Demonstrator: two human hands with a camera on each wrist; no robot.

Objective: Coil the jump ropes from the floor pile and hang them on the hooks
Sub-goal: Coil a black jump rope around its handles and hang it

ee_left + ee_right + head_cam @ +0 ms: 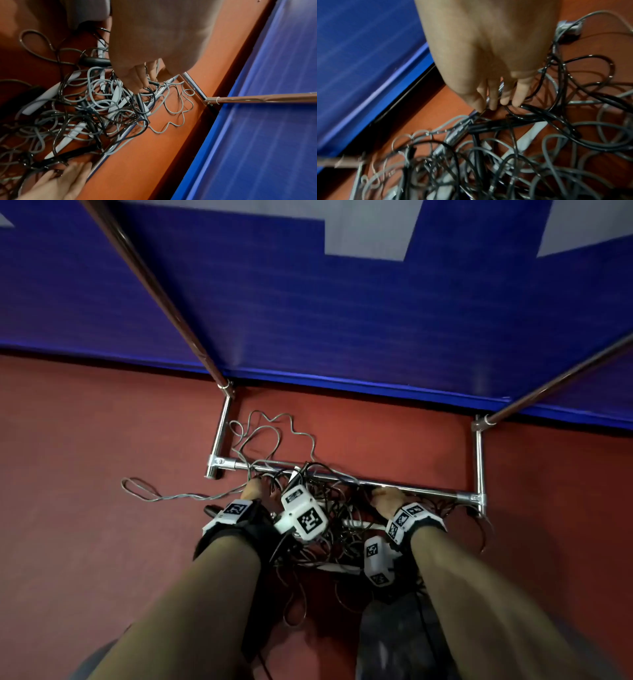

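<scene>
Lighting is dim and even, apparently from overhead; colours are saturated, with noise in the dark areas. In the head view the forearms are dark and underexposed, and straight lines bow strongly toward the frame edges (wide-angle distortion). The chrome bar (342, 478) carries small bright glints. The ropes (89, 108) cast soft, short shadows on the red floor (154, 155). In the left wrist view the mat (257, 121) shows pale streaked reflections, and the left hand (154, 40) is close and soft. The right wrist view is motion-blurred throughout; the right hand (488, 54) is smeared, and highlights on the ropes break into streaks.
</scene>
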